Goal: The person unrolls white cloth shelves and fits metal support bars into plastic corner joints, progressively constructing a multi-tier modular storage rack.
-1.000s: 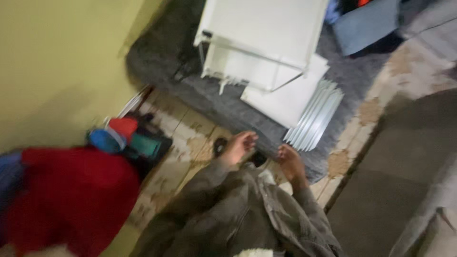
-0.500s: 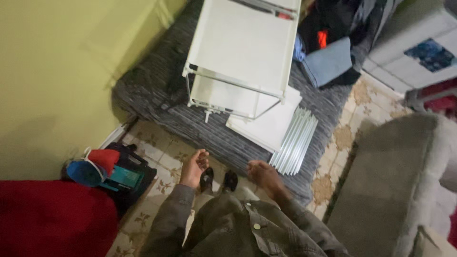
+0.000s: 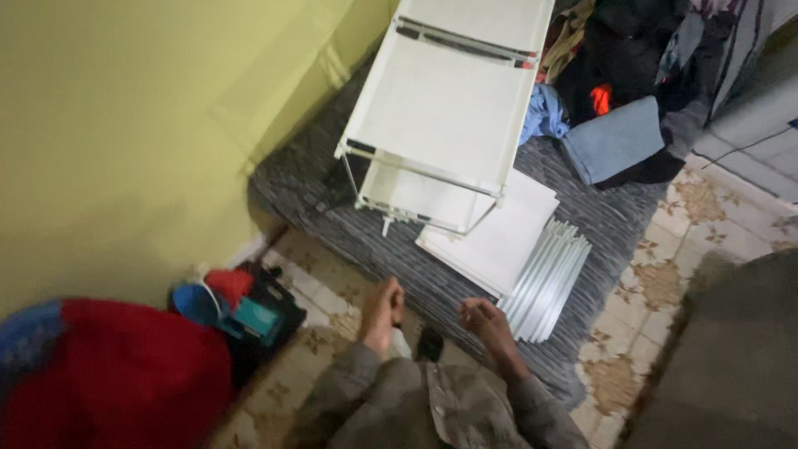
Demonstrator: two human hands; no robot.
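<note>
My left hand point(image 3: 383, 306) hangs in front of me with its fingers curled into a loose fist and nothing in it. Just to its right, my right hand point(image 3: 486, 319) is curled the same way and is also empty. Both hover over the near edge of a grey striped mat point(image 3: 432, 274). A small dark object point(image 3: 430, 342) lies on the floor between them. Nearest my right hand is a bundle of white metal rods point(image 3: 549, 278) next to flat white panels point(image 3: 490, 237). Farther off, a white fabric-shelved rack point(image 3: 449, 108) lies on the mat.
A yellow wall point(image 3: 125, 141) runs along the left. At its foot stands a black bag point(image 3: 258, 320) with blue and red items, beside a big red bundle point(image 3: 108, 382). Folded blue cloth point(image 3: 615, 137) and dark clothes lie at the back right. A grey sofa point(image 3: 731, 357) fills the right.
The view has swung up and closer, showing more of the white rack. My hands have drifted a little apart, staying curled and empty.
</note>
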